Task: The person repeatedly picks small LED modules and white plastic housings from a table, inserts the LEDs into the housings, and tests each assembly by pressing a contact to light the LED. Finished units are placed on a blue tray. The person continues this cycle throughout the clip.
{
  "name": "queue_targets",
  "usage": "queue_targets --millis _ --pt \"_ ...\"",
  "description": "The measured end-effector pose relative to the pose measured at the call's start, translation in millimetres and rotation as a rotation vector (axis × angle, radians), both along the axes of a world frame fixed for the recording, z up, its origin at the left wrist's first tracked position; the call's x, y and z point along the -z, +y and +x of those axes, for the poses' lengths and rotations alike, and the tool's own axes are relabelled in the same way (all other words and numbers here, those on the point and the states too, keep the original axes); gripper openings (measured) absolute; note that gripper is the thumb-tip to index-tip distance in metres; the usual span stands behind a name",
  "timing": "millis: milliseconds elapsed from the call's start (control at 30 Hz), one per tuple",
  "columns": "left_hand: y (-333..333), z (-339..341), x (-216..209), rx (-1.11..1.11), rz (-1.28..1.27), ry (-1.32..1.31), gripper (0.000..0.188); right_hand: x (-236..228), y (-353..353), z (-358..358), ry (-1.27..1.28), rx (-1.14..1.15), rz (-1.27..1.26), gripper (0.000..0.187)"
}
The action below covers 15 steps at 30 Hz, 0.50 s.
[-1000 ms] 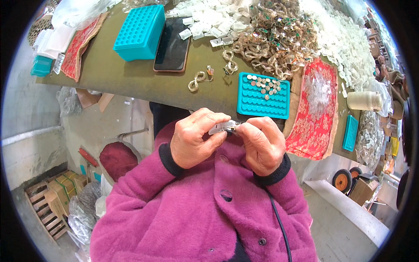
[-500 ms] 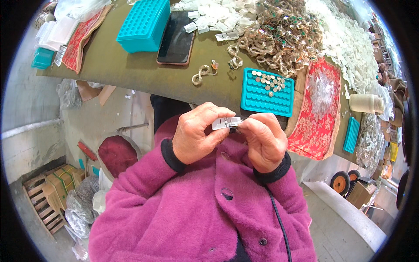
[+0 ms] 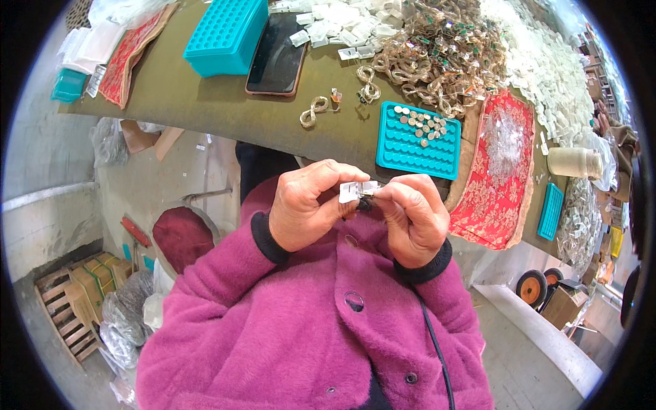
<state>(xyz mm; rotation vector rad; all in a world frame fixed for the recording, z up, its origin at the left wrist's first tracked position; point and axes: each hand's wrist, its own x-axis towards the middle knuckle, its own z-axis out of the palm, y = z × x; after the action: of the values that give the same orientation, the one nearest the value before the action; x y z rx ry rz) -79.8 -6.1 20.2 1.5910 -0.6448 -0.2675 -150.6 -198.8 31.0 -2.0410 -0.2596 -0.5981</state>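
"Plastic case (image 3: 350, 192), small and whitish: where is it, please?"

"It is just in front of the bench (image 3: 219, 102), between the two hands. The left hand (image 3: 301, 203) holds it between thumb and fingers; the right hand (image 3: 418, 217) has its fingers closed on the other end. If some tiny part is also pinched there, I cannot tell."

"Why with both hands?"

"I suppose because it is small: one hand steadies it, the other can work finely."

"And the teal tray (image 3: 410, 158)?"

"It lies near the right hand, with round metal discs (image 3: 424, 143) on it, probably for easy reach. The pile of coiled wires (image 3: 451, 61) is just behind; a dark phone (image 3: 277, 58) lies farther left."

"How are the surface and the room?"

"The bench is olive-green, with a red patterned cloth (image 3: 488, 212) at the right. Below, on the greyish floor (image 3: 506, 342), stand a dark red seat (image 3: 183, 239) and a wooden pallet (image 3: 60, 307)."
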Motion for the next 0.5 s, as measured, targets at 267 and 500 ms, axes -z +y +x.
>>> queue_targets --millis 267,500 --pt "5.5 1.0 3.4 0.095 -0.016 0.136 0.031 3.2 -1.0 -3.0 -0.011 -0.018 0.026 0.028" --pt "2.4 -2.5 6.5 0.051 -0.054 0.085 0.027 4.2 -1.2 -4.5 0.008 -0.017 0.033 0.028"
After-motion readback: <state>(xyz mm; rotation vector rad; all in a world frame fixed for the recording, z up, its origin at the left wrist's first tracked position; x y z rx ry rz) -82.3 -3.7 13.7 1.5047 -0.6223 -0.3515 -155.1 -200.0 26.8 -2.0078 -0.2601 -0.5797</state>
